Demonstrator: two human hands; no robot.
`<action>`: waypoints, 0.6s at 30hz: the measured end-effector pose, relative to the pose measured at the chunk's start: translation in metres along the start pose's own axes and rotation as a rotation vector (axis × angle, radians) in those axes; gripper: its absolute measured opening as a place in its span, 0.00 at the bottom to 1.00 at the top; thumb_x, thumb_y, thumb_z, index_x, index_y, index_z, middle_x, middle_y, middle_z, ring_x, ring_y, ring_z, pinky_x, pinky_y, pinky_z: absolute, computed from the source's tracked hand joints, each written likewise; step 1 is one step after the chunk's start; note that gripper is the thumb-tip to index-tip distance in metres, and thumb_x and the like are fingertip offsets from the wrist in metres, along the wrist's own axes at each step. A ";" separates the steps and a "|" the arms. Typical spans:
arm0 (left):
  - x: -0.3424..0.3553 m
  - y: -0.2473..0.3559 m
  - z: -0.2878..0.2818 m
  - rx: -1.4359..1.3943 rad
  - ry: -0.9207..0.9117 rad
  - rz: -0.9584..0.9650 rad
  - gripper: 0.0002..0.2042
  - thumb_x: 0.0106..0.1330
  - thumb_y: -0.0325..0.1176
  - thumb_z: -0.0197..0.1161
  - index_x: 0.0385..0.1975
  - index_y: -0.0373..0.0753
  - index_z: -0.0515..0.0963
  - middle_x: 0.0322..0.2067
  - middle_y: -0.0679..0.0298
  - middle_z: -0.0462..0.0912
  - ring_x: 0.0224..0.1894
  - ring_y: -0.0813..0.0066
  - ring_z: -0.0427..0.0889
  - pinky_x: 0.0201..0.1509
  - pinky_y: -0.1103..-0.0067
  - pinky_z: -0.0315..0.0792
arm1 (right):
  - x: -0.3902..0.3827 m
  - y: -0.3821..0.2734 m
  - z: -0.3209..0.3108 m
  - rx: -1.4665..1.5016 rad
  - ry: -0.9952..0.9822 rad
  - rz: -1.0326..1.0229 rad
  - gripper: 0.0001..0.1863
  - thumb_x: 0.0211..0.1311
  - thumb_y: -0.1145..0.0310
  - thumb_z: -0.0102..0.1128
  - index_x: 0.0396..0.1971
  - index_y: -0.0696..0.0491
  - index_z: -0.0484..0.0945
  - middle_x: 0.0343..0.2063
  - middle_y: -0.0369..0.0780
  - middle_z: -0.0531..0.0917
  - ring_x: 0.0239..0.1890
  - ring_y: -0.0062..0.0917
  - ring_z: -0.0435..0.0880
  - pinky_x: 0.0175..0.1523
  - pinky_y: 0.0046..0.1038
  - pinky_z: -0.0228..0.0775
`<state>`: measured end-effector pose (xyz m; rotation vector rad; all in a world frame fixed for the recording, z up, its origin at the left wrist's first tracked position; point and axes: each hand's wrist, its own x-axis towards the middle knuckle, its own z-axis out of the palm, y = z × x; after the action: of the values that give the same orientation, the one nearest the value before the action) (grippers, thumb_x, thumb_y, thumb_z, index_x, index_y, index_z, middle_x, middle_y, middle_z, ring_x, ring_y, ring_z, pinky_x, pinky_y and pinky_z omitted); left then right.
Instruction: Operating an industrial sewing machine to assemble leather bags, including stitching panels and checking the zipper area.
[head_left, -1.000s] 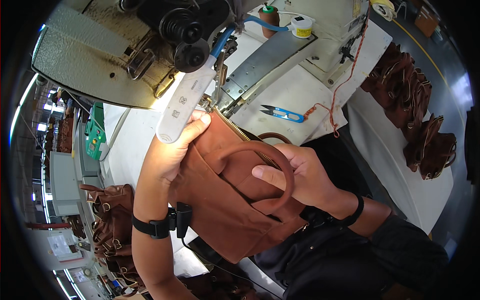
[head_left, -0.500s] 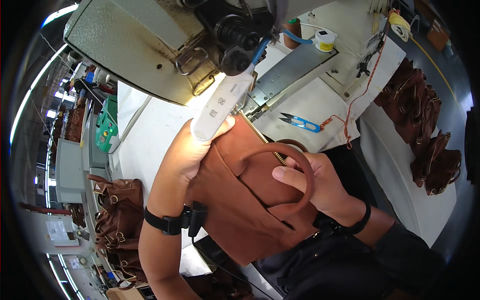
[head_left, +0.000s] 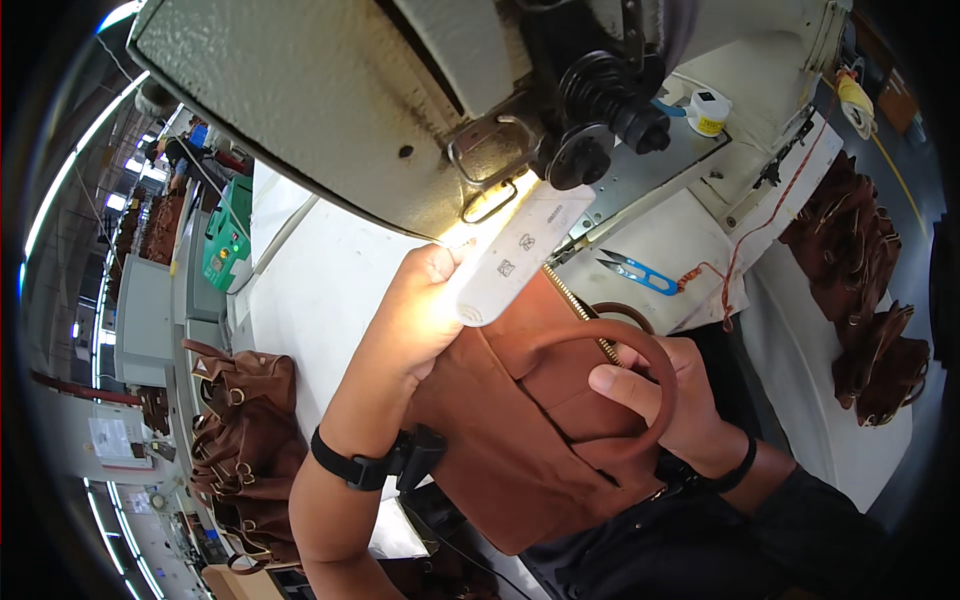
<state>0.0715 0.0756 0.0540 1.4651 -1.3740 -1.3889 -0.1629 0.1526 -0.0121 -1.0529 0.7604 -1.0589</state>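
Your left hand point(head_left: 425, 295) has shifted off the bag's top corner to the far side of the white lamp point(head_left: 520, 255), under the sewing machine's head point(head_left: 290, 120), its fingertips partly hidden, so whether they grip anything cannot be told. Your right hand point(head_left: 690, 395) stays clamped on the zip point(head_left: 575, 305) edge through the handle point(head_left: 605, 330), so it now seems to do most of the steadying. The brown bag point(head_left: 490, 450) hangs over the desk's point(head_left: 310, 290) near edge toward your lap, its zip still leading up to the machine.
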 end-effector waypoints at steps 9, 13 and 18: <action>-0.002 0.011 0.000 0.037 0.075 -0.014 0.13 0.72 0.28 0.63 0.51 0.28 0.84 0.42 0.62 0.88 0.41 0.80 0.85 0.47 0.81 0.77 | 0.011 -0.005 0.004 -0.046 0.018 -0.034 0.10 0.71 0.70 0.67 0.29 0.59 0.82 0.21 0.24 0.73 0.26 0.06 0.65 0.29 0.17 0.57; 0.001 0.005 -0.002 0.000 0.039 0.047 0.14 0.73 0.29 0.63 0.53 0.28 0.83 0.45 0.61 0.88 0.44 0.79 0.85 0.50 0.81 0.77 | 0.011 -0.001 -0.001 -0.056 -0.002 -0.026 0.11 0.71 0.69 0.67 0.28 0.59 0.82 0.21 0.24 0.72 0.26 0.07 0.65 0.28 0.18 0.57; -0.001 0.009 0.000 -0.010 0.027 0.018 0.18 0.73 0.26 0.61 0.60 0.30 0.78 0.53 0.59 0.85 0.51 0.76 0.83 0.56 0.79 0.75 | 0.007 0.001 0.001 -0.032 0.020 -0.021 0.10 0.71 0.69 0.67 0.31 0.59 0.83 0.21 0.24 0.73 0.26 0.07 0.66 0.29 0.18 0.59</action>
<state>0.0698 0.0748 0.0631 1.4570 -1.3588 -1.3586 -0.1589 0.1462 -0.0123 -1.0808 0.7858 -1.0798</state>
